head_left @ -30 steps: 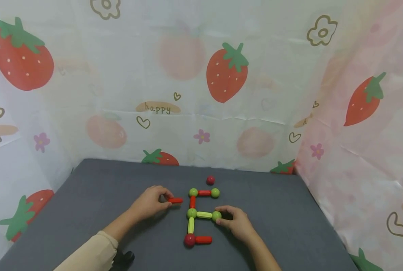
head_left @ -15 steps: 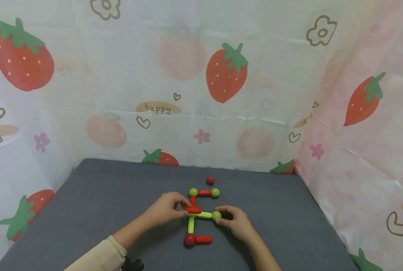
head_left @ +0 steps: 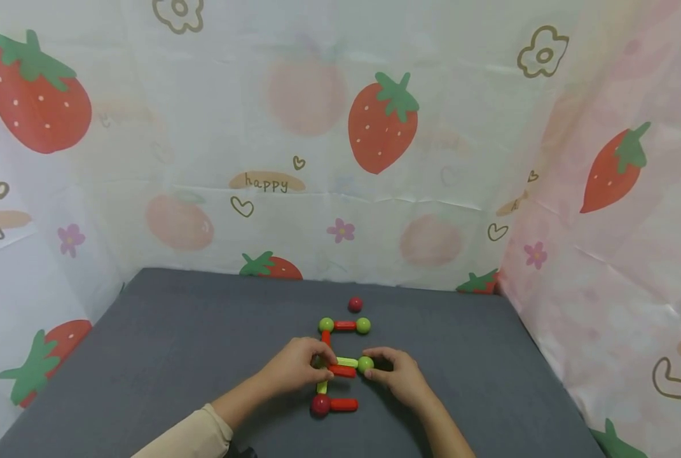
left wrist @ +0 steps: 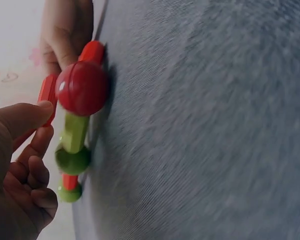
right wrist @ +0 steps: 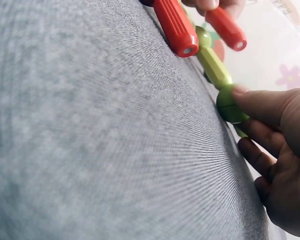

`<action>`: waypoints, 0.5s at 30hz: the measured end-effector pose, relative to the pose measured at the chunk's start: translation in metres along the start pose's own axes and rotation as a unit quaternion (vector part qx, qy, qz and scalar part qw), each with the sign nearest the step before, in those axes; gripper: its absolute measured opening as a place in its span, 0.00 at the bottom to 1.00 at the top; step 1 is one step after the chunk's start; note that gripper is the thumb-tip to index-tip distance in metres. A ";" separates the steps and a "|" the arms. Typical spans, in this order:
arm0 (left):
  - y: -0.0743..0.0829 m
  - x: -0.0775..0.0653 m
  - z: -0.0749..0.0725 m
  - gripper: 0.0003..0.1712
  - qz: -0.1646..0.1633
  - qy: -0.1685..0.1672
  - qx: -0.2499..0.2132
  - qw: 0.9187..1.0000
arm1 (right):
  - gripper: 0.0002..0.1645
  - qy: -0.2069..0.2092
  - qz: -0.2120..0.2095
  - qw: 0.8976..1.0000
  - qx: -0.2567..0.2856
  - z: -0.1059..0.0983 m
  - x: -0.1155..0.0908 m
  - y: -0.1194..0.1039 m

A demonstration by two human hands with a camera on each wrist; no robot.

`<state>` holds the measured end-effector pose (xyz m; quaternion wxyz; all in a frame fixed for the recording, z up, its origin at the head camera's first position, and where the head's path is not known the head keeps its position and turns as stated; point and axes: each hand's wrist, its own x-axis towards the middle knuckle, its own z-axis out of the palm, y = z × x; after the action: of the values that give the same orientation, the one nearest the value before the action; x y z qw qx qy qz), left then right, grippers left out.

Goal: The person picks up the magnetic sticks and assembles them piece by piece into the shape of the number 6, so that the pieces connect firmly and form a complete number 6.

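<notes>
My left hand point(head_left: 295, 367) pinches a red magnetic rod point(head_left: 344, 371) between thumb and fingers, raised above the table over the middle of a flat ball-and-rod figure. In the right wrist view this rod point(right wrist: 227, 29) points its bare end outward. My right hand point(head_left: 402, 380) pinches the green ball point(head_left: 365, 364) at the end of the middle yellow-green rod point(head_left: 348, 362). Below, a larger red ball point(head_left: 320, 405) bears another red rod point(head_left: 344, 404) pointing right. My left fingers hide the figure's centre ball in the head view.
At the figure's top, a red rod point(head_left: 344, 326) joins two green balls. A loose red ball point(head_left: 355, 304) lies beyond them on the dark grey table point(head_left: 203, 318). A printed strawberry cloth point(head_left: 203, 127) stands behind and at both sides.
My left hand has carried the red rod from left of the figure rightward and nearer, to just below the middle yellow-green rod. The right hand has stayed at the green ball.
</notes>
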<state>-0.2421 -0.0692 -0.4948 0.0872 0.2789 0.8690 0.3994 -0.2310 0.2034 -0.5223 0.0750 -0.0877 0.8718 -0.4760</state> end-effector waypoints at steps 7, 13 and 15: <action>-0.003 0.002 0.016 0.08 -0.001 -0.005 0.000 1.000 | 0.23 -0.002 0.001 1.000 0.005 0.000 0.000 0.001; -0.001 0.001 0.022 0.07 0.002 0.003 0.020 1.000 | 0.23 -0.001 0.002 1.000 0.001 0.000 0.001 0.001; 0.000 0.001 0.024 0.07 0.000 0.010 0.030 0.999 | 0.23 0.000 0.001 1.000 -0.003 0.000 0.001 0.001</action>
<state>-0.2341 -0.0532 -0.5110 0.0703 0.2772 0.8815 0.3758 -0.2321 0.2040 -0.5233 0.0753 -0.0873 0.8731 -0.4737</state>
